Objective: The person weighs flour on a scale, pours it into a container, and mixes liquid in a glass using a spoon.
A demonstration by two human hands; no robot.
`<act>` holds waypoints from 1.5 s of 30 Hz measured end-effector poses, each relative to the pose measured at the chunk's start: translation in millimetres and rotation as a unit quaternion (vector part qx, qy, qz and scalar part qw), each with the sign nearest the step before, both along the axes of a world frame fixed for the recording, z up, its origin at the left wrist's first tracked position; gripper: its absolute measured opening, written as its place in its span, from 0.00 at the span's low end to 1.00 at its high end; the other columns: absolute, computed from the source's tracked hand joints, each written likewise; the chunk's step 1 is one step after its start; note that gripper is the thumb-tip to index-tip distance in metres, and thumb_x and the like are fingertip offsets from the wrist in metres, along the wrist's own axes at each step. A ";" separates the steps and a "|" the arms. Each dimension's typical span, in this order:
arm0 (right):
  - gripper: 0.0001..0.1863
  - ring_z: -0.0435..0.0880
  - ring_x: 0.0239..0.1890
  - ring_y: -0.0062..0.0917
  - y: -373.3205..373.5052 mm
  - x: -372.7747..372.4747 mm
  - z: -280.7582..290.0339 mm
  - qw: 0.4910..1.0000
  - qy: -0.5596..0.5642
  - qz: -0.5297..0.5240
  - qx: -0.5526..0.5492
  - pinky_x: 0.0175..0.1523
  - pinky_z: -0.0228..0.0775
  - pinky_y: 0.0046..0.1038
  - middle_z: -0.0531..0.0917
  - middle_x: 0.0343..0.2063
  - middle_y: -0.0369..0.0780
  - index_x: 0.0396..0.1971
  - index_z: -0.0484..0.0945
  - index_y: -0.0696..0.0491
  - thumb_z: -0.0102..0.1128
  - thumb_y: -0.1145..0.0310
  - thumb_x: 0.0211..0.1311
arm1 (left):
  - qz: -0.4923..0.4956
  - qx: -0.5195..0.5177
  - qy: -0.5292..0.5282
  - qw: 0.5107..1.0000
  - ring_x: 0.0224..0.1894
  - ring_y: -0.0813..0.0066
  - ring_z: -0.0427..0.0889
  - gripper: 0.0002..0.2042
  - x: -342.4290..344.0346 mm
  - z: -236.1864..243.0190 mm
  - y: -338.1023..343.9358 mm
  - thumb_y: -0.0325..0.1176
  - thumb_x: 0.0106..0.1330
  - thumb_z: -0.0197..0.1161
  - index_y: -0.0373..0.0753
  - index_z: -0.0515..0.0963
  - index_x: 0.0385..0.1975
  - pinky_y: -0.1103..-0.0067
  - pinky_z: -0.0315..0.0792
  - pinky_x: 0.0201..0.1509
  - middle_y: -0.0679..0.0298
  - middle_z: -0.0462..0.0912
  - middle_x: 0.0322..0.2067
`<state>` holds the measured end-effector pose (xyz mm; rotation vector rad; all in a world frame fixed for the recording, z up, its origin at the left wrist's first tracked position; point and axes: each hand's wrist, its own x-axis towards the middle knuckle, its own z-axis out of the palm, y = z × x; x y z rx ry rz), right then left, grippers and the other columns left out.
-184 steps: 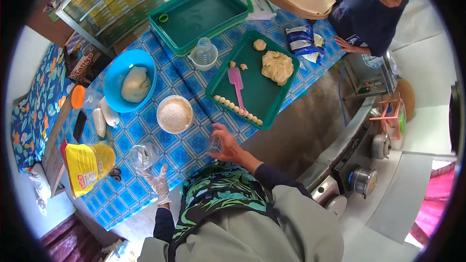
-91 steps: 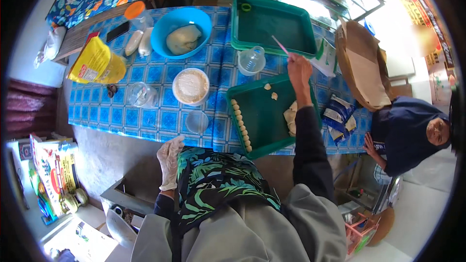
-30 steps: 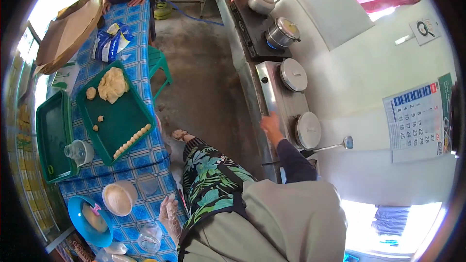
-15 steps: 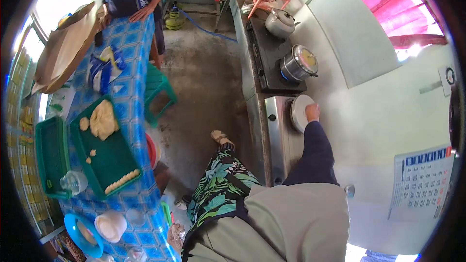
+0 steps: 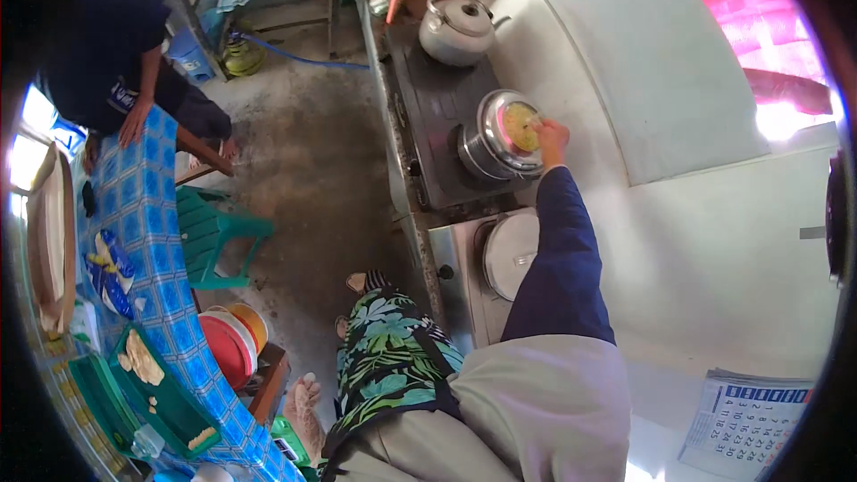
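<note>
My right hand [image 5: 553, 136] reaches over the silver pot [image 5: 484, 150] on the black stove. Its fingers are closed at the middle of the round pot lid [image 5: 516, 112], whose centre looks yellow; the knob itself is hidden by them. The lid sits on the pot. Nearer to me, a pale round lid [image 5: 511, 270] with a small handle lies on the steel stove [image 5: 458, 299], below my outstretched forearm. A grey kettle [image 5: 453, 38] stands behind the pot. I do not see my left hand.
A blue checked table [image 5: 165, 250] on the left bears green trays [image 5: 170, 406] with dough [image 5: 141, 359]. Another person [image 5: 107, 62] leans on its far end. A green stool [image 5: 219, 236] and red basin [image 5: 225, 348] stand beside it. A wall [image 5: 696, 250] borders the stoves.
My right hand has left the pale lid on the near stove and moved forward to the pot lid. The view has shifted forward and to the right.
</note>
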<state>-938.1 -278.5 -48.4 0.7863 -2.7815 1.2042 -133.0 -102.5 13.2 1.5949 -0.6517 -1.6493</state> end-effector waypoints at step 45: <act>0.11 0.79 0.41 0.43 62.6 660.8 15.9 0.359 -0.026 0.915 0.184 0.47 0.71 0.42 0.84 0.35 0.45 0.41 0.81 0.54 0.60 0.69 0.58 | 0.437 -0.063 -0.039 0.896 0.31 0.84 0.77 0.17 19.3 9.7 127.6 0.41 0.67 0.62 0.30 0.79 0.42 0.85 0.70 0.35 0.68 0.82 0.31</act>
